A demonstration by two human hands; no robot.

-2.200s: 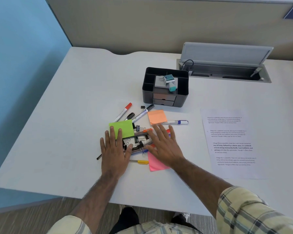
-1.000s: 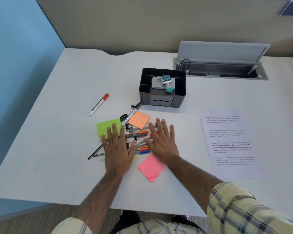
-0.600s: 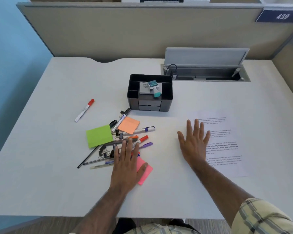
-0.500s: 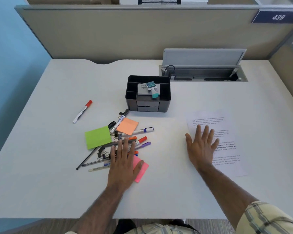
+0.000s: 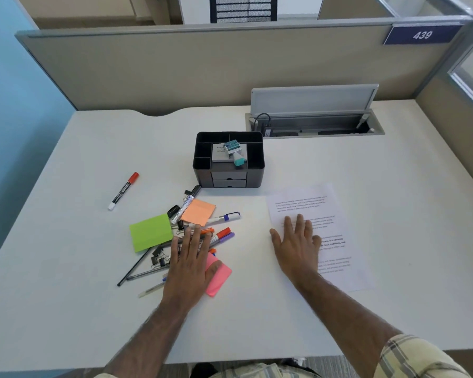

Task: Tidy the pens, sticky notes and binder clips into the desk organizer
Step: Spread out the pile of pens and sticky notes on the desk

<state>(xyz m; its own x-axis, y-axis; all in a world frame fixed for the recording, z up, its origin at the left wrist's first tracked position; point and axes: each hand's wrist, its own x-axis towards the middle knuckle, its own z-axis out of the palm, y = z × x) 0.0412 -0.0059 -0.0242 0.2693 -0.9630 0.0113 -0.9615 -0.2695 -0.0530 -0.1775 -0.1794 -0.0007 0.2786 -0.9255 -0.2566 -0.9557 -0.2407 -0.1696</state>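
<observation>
Black organizer (image 5: 202,177), one; sticky pads (image 5: 151,232), three; pens (image 5: 123,190), perhaps nine.

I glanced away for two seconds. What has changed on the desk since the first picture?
The right hand left the pens and moved right to the sheet. The red marker now lies apart, left of them. The left hand stays flat on the pens; organizer unmoved; nothing gripped.

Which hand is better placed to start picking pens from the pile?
Left. The left hand lies flat on the pile of pens; the right hand is apart, over the printed sheet.
</observation>
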